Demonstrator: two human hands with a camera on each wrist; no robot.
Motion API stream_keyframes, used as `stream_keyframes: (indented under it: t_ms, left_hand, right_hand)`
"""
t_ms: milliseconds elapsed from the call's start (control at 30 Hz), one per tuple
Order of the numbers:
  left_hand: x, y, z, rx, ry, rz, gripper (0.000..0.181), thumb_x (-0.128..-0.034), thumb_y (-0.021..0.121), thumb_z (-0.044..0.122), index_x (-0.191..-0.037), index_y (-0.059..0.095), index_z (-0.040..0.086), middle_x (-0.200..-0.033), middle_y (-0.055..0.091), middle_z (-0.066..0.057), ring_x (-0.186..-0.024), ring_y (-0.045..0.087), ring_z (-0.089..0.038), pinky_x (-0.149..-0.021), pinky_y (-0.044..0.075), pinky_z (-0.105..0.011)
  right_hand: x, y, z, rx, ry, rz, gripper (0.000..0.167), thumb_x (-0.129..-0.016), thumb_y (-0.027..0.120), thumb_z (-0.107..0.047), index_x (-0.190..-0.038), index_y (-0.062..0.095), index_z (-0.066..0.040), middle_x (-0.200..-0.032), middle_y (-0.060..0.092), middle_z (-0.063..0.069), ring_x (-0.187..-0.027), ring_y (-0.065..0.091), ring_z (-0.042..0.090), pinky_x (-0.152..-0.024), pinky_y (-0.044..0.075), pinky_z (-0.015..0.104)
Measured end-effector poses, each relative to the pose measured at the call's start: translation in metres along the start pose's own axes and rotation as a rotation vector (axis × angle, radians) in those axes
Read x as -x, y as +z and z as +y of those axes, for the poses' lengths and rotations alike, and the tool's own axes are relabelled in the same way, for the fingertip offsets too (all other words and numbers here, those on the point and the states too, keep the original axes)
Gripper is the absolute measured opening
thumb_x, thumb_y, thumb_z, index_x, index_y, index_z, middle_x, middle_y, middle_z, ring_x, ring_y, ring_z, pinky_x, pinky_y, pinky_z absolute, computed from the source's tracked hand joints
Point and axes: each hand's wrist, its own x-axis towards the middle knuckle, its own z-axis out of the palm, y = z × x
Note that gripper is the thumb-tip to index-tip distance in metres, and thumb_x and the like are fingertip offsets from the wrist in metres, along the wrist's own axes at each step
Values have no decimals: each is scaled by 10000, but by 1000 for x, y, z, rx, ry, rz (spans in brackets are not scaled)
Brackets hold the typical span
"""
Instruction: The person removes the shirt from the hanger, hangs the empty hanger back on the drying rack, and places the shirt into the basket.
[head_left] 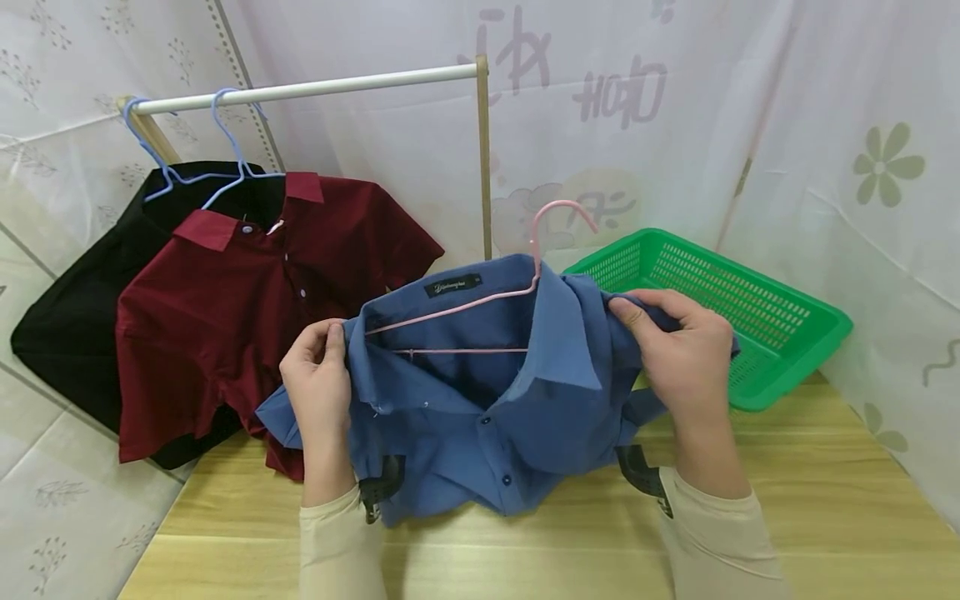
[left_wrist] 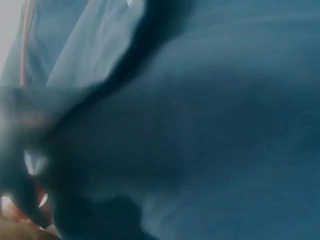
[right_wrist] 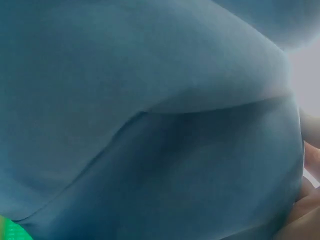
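The setting was a curtained corner—home or studio, unclear—where patterned drapes backed a wood-grain table and clothes rack.

At 11 o'clock, a white rail is running between wooden posts. At 9, a short-sleeved maroon button-up shirt is hanging — partly covering a black garment — both on light-blue hangers. A green perforated basket is resting at 3; wood-grain tabletop is showing at 6, flower-printed curtain at 2.
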Motion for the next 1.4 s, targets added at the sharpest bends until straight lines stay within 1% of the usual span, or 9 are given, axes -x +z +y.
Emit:
stream_keyframes:
  t_ms: [133,300,400,500,700,933,1100,1267,1400]
  left_hand:
    - [5,1,3,11,108,-9,319,-1125,535,266,-1298,683,43,-1276,738,-46,-1197,683,-142,-1111,504,-320]
    - [25,9,8,-294,262,-28,619,-1024,670,438,-1526,534,102,-1550,567,-88,-1380,592,-283,-1161,480,-572]
    - [36,17,8,-464,247,-41,792,-991,683,521,-1617,422,113,-1649,458,-127,-1443,532,-385,-1182,439,-644]
    - [39,23,7,-524,170,-57,797,-1018,638,529,-1651,367,127,-1687,418,-128,-1493,492,-406,-1209,392,-667]
    - [34,28,1,-492,151,-82,741,-1038,650,444,-1645,383,112,-1684,421,-135,-1525,454,-388,-1241,371,-631]
    - [24,28,-1,-405,315,78,452,-1079,622,242,-1491,603,56,-1472,628,-183,-1302,660,-361,-1117,533,-543]
    - [13,24,2,-329,365,152,317,-1062,651,184,-1349,739,83,-1309,758,-142,-1204,731,-311,-1046,582,-483]
    - [4,17,5,-259,279,168,239,-1046,686,213,-1239,813,153,-1202,811,-63,-1082,766,-189,-960,585,-272]
    - [-2,8,8,-79,132,125,191,-1023,732,218,-1144,845,122,-1029,828,-3,-973,739,-118,-858,541,-179]
  right_hand:
    - [-1,1,0,-2,45,33,303,-921,857,-251,-1155,820,-62,-931,661,-377,-976,666,-90,-829,553,156]
    - [0,2,0,18,77,62,318,-912,865,-307,-1153,830,-104,-932,657,-373,-991,658,-89,-836,544,144]
    - [1,4,0,26,80,59,319,-914,861,-318,-1164,830,-121,-950,653,-368,-1011,652,-90,-856,549,153]
    - [2,4,-1,26,75,46,321,-915,860,-312,-1174,827,-126,-961,651,-363,-1026,649,-91,-866,553,159]
    - [3,2,0,7,53,20,289,-908,870,-272,-1147,835,-112,-933,670,-366,-989,672,-76,-829,547,136]
    - [2,1,-1,-21,51,5,286,-918,860,-250,-1149,829,-84,-924,680,-364,-931,682,-68,-797,558,158]
    - [2,0,-3,-42,25,15,273,-927,850,-204,-1144,820,-42,-932,680,-359,-917,688,-68,-798,569,181]
    - [0,0,-1,-67,-5,22,246,-928,843,-159,-1130,818,-20,-933,685,-350,-902,693,-67,-798,575,199]
    - [-1,-2,2,-74,-6,33,237,-924,845,-143,-1120,820,-12,-912,693,-352,-882,697,-69,-785,577,197]
